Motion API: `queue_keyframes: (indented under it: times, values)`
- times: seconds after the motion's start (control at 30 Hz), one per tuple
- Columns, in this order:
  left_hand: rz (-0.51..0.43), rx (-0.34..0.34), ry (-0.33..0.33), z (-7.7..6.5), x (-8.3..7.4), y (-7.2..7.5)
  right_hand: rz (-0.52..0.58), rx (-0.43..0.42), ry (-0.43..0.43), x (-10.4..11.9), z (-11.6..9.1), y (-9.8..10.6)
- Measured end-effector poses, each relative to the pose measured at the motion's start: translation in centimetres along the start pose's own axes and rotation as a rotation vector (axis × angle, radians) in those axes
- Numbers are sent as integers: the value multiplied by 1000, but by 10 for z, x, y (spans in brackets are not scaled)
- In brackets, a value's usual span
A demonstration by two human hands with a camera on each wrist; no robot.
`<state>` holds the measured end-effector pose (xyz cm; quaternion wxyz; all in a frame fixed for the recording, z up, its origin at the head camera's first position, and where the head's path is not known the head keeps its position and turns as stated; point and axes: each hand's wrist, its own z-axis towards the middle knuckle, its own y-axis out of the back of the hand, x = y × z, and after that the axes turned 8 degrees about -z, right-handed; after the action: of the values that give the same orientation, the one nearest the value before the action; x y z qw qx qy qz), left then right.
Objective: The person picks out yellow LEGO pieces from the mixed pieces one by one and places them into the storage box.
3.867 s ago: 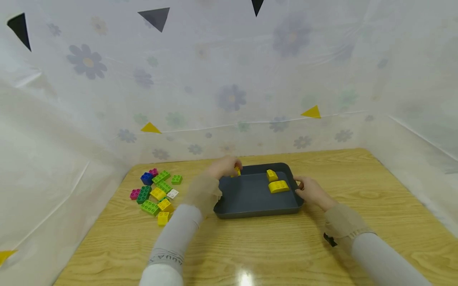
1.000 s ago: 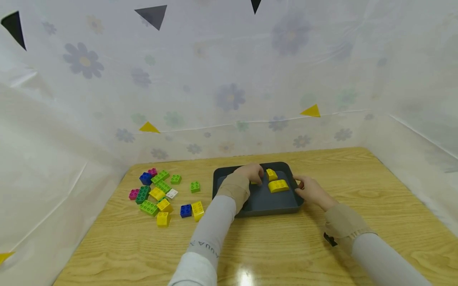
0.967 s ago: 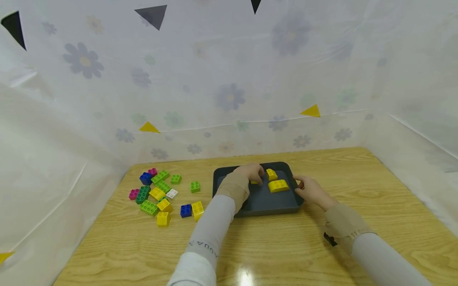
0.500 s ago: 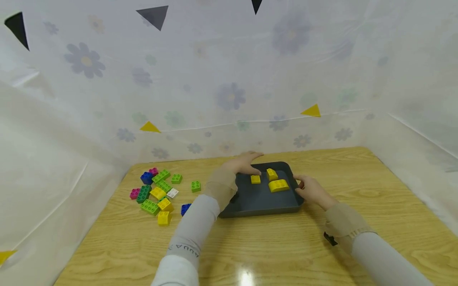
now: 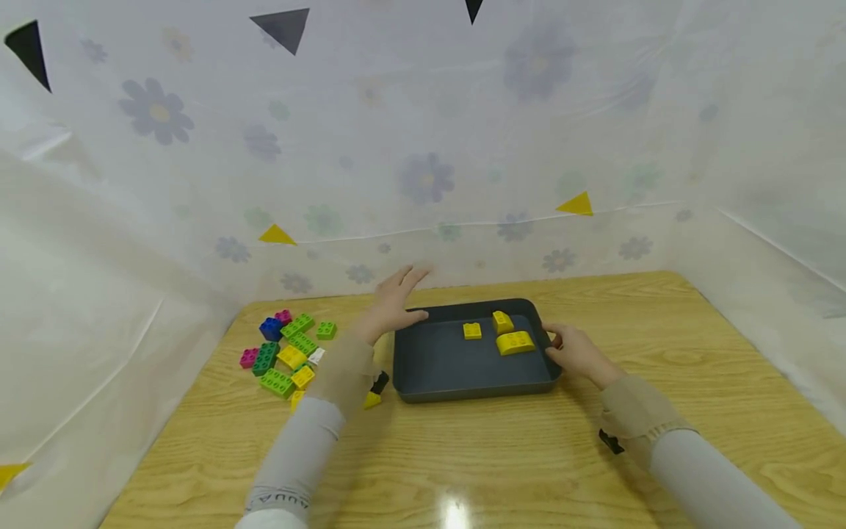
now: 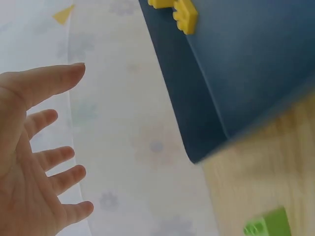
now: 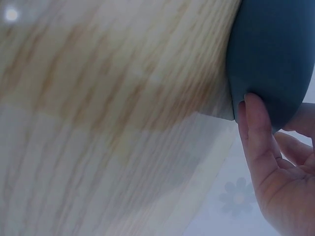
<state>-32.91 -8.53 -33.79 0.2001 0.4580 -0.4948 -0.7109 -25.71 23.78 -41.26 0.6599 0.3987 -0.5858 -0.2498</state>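
My left hand (image 5: pixel 391 305), fingers spread and holding nothing, is raised by the back left corner of the dark baking tray (image 5: pixel 456 364). In the left wrist view its palm and fingers stand apart from the tray wall (image 6: pixel 182 83). My right hand (image 5: pixel 576 354) grips the tray's right side; the right wrist view shows fingertips against the outer wall (image 7: pixel 270 54). Inside the tray lie a small square yellow brick (image 5: pixel 472 331), a sloped yellow brick (image 5: pixel 502 322) and a longer curved-top yellow brick (image 5: pixel 515 343).
Left of the tray lies a loose group of toy bricks, among them a dark green one (image 5: pixel 266 359), a blue one (image 5: pixel 271 328) and a lime green one (image 5: pixel 277 383). My left sleeve covers part of the group. A patterned curtain (image 5: pixel 429 184) hangs behind the wooden table (image 5: pixel 476 455).
My left hand has let go of the small yellow brick inside the tray, opened, and moved left out past the tray's edge. My right hand has stayed on the tray's right side.
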Motion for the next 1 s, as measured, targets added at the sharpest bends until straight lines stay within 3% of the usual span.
queue_keyframes:
  times: [0.23, 0.5, 0.77, 1.0]
  values:
    - [8, 7, 75, -36, 22, 2, -3, -4, 9, -1, 1, 1]
    - [-70, 47, 83, -72, 35, -3, -28, -2, -4, -4, 2, 1]
    - [-157, 170, 109, -103, 45, -24, -13, -3, -4, -5, -1, -1]
    - [-164, 231, 111, -116, 49, -39, -3, 7, -18, -6, -1, 0]
